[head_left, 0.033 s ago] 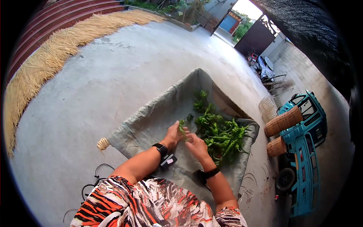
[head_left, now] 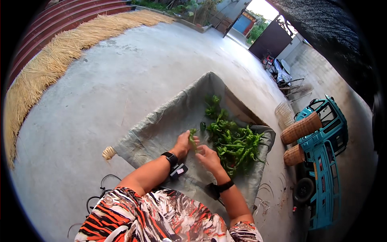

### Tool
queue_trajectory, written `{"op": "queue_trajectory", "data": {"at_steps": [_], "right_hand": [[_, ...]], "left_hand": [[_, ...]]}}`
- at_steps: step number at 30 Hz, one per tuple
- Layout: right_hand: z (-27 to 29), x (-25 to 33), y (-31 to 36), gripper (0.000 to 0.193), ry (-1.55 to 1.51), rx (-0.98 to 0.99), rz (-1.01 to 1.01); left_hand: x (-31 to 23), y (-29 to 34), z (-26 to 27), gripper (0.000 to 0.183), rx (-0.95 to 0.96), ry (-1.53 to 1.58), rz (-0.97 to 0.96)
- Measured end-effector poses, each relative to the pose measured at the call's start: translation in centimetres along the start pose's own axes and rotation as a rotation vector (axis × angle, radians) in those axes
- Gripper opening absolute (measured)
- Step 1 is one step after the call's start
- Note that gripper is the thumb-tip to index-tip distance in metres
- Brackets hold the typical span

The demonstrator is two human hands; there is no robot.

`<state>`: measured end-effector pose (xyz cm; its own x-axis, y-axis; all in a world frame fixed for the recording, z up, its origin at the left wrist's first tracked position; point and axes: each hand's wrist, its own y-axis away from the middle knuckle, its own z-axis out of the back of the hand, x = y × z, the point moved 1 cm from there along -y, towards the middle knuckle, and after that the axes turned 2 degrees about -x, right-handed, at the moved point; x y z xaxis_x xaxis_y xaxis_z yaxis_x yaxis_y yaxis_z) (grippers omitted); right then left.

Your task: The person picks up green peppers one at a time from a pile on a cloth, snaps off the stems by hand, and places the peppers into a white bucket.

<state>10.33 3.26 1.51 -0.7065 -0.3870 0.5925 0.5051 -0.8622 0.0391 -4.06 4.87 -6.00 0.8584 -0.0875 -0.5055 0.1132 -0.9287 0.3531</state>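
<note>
Peppers (head_left: 240,147) at 4 o'clock are bright green; cloth lining (head_left: 151,131) shows dull grey-green. Wristbands (head_left: 172,159) black. Shirt (head_left: 169,213) at 6 has streaky black, orange, white pattern. Straw (head_left: 52,60) at 10 runs golden yellow, steps (head_left: 60,19) beyond it dark red. Baskets (head_left: 301,128) at 3 brown, woven pattern. Truck (head_left: 325,189) at 4 teal. Floor (head_left: 100,101) pale grey.

The left hand (head_left: 184,144) partly hides a green pepper (head_left: 192,138), piled peppers (head_left: 238,147) cover one another, and the bottom edge crops the shirt (head_left: 165,215).
</note>
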Motion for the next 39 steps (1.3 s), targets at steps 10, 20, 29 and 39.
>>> {"op": "queue_trajectory", "data": {"at_steps": [10,20,29,39], "right_hand": [[1.5,-3.3,-0.6,0.030,-0.791,-0.363,-0.172],[3.3,-2.9,0.1,0.016,-0.782,-0.418,-0.090],[11.6,-3.9,-0.5,0.024,-0.659,-1.008,-0.089],[4.9,-3.1,-6.2,0.025,0.551,-0.490,-0.161]], "left_hand": [[0.5,2.4,-2.6,0.028,0.357,-0.144,0.247],[-0.4,4.1,-3.7,0.033,0.548,-0.314,0.286],[0.5,2.1,-1.2,0.023,0.301,-0.221,0.219],[0.6,2.2,-1.4,0.021,0.290,-0.182,0.241]]}}
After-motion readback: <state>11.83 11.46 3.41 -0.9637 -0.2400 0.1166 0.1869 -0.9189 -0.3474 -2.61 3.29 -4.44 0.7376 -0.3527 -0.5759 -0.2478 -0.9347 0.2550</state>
